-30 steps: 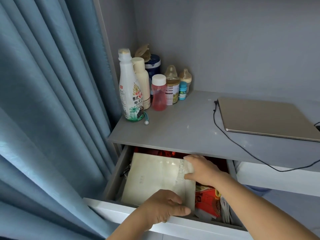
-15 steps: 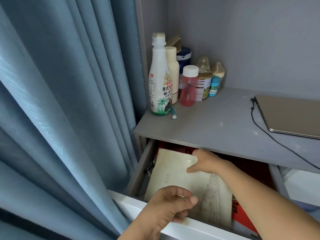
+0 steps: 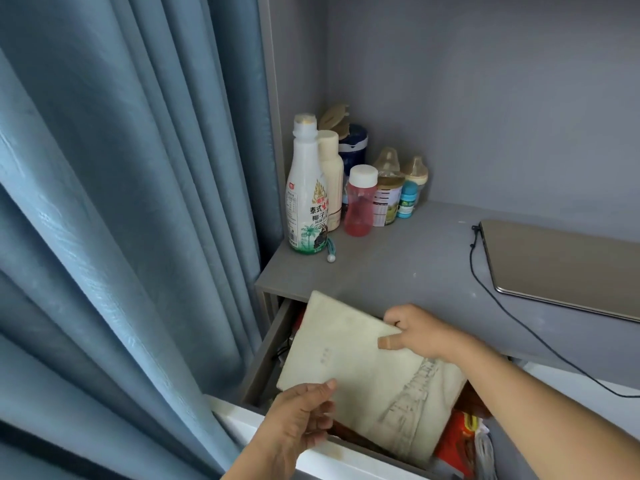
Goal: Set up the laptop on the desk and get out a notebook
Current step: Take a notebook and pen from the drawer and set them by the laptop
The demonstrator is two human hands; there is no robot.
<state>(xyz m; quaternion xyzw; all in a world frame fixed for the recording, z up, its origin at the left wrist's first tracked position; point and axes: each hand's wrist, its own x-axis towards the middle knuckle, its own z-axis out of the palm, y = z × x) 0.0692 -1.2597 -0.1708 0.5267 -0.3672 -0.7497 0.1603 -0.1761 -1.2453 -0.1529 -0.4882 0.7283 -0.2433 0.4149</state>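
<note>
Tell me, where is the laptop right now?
In the head view the laptop lies closed on the right side of the grey desk, its black cable trailing off the front edge.

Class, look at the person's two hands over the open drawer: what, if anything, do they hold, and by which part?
Both hold the cream notebook: left hand pinches its near-left corner, right hand its far right edge.

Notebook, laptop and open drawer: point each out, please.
notebook (image 3: 363, 372), head view, middle of its pale cover.
laptop (image 3: 568, 268), head view, centre of its shut lid.
drawer (image 3: 266, 355), head view, its left inner wall.
</note>
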